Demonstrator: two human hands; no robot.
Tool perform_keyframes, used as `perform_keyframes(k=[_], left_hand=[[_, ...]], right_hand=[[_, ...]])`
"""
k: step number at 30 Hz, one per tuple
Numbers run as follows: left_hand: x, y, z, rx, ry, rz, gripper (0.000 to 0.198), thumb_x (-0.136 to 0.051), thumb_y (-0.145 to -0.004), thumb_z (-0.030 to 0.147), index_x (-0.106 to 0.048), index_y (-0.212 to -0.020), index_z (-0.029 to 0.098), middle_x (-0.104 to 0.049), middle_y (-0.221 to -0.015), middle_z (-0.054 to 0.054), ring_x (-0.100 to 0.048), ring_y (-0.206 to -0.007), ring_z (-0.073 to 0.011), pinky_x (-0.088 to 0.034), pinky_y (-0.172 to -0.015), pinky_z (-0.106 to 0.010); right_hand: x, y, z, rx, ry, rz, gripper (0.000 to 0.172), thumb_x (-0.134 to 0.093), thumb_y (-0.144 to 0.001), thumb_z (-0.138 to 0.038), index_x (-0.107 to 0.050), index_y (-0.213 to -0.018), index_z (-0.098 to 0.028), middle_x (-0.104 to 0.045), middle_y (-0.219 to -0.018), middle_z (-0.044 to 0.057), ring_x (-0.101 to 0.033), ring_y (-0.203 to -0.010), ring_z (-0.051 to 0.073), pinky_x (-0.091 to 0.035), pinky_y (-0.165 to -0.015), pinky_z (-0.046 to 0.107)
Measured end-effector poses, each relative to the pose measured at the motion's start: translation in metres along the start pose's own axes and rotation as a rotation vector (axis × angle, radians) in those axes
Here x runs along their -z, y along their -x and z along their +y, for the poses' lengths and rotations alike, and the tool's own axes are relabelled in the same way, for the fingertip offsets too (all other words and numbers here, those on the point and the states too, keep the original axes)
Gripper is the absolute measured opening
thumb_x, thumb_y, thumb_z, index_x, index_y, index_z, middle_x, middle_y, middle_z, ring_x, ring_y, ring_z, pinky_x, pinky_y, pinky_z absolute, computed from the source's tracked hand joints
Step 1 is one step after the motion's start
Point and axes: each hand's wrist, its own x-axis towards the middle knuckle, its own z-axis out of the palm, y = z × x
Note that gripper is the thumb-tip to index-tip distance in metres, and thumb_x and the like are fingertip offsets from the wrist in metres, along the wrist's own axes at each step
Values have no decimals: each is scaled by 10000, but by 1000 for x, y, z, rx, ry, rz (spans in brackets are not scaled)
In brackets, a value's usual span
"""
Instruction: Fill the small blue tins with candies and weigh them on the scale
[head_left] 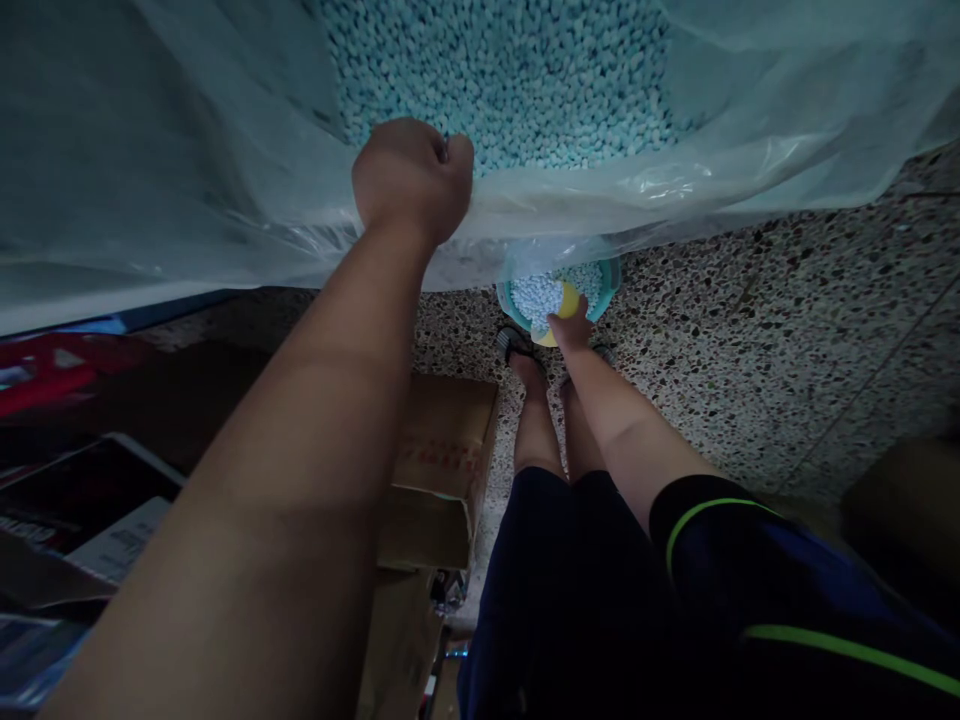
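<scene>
My left hand (pixel 414 178) is a closed fist gripping the rim of a large clear plastic bag (pixel 225 160) filled with small pale blue pellets (pixel 510 80). Lower down, my right hand (pixel 570 328) is closed on a yellow scoop (pixel 564 300) that rests in a teal bowl (pixel 609 285) on the floor. The bowl holds more of the blue pellets, and the bag's edge hangs over its far side. My legs and sandalled feet stand just behind the bowl.
A speckled terrazzo floor (pixel 787 330) spreads to the right. Cardboard boxes (pixel 442 470) stand beside my left leg. Red and dark printed packages (pixel 67 480) lie stacked at the left.
</scene>
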Motion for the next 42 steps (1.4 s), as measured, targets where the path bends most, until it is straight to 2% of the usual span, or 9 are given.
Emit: perform_keyframes(k=[3,6,12,16,18,25,33,38,42], left_hand=[[0,0,0,14,-2,-17,517,-441,-925,556,-657,-724,132,-692,-788,-95,-656,-1064,-220,-318,-805,-409],[-1,-1,0,32,-4,-26,484,-461,-941,551,-683,-808,142,-717,-882,-136,-657,-1086,-254,-382,-840,-385],[-5,-3,0,28,-37,23,394,-478,-950,455,-706,-810,165,-655,-803,-109,-651,-842,-237,-397,-781,-366],[-3,-1,0,15,-41,27,423,-500,-959,444,-720,-851,99,-662,-804,-123,-657,-878,-224,-340,-761,-360],[-3,-2,0,0,-40,11,446,-491,-962,461,-709,-869,83,-671,-823,-144,-664,-922,-231,-325,-771,-370],[-4,-8,-3,27,-114,-22,432,-382,-934,542,-623,-749,235,-644,-832,-77,-618,-814,-189,-306,-738,-372],[-4,-8,-2,16,-86,-25,426,-418,-930,525,-386,-601,257,-519,-720,-38,-589,-783,-151,-282,-732,-383],[-3,-6,-1,34,-95,-32,441,-423,-955,573,-616,-741,240,-684,-867,-77,-637,-865,-161,-383,-784,-364],[-4,-6,0,12,-93,-8,491,-423,-959,509,-713,-899,117,-729,-951,-152,-695,-952,-209,-443,-838,-365]], right_hand=[[2,0,3,18,38,-12,973,-765,-731,-350,-371,-1613,-237,-624,-1222,135,-622,-1134,315,-483,-1098,508],[8,-1,8,32,86,5,953,-773,-721,-358,-402,-1590,-234,-623,-1246,142,-619,-1142,320,-493,-1079,499],[21,-5,13,77,157,76,945,-764,-719,-357,-404,-1582,-227,-608,-1285,162,-605,-1154,328,-475,-1087,504],[21,-9,8,97,163,126,952,-733,-739,-363,-368,-1603,-199,-582,-1301,188,-587,-1139,328,-470,-1075,539],[20,-12,5,125,167,149,955,-723,-730,-334,-364,-1604,-187,-572,-1294,196,-568,-1145,331,-468,-1063,560],[31,-21,19,268,247,198,935,-716,-705,-310,-402,-1581,-218,-489,-1358,179,-487,-1250,343,-438,-1096,555],[58,-55,41,414,259,280,973,-724,-690,-350,-360,-1571,-151,-460,-1386,180,-456,-1293,332,-383,-1161,548],[67,-79,37,501,351,269,1009,-713,-741,-501,-282,-1589,-162,-424,-1412,192,-438,-1302,343,-366,-1154,575],[70,-84,28,585,432,224,1028,-721,-760,-588,-272,-1599,-198,-358,-1498,199,-373,-1377,367,-338,-1175,585]])
